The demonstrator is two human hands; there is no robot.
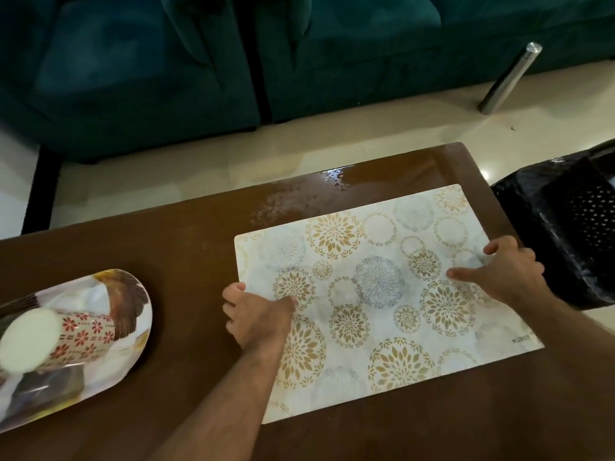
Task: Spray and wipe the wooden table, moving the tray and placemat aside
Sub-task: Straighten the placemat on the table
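A white placemat (372,294) with gold and grey flower circles lies flat on the right half of the brown wooden table (186,261). My left hand (258,316) grips its left edge, fingers curled under the edge and thumb on top. My right hand (502,271) holds the mat's right edge, thumb on top and fingers at the rim. A tray (129,294) printed with a bird sits at the table's left end and carries a patterned cup (53,337). Spray droplets (299,194) glisten on the wood behind the mat.
A dark green sofa (233,61) stands beyond the table across a strip of pale floor. A black perforated bin with a plastic liner (565,234) stands just off the table's right end. A chrome leg (509,78) rises at the upper right.
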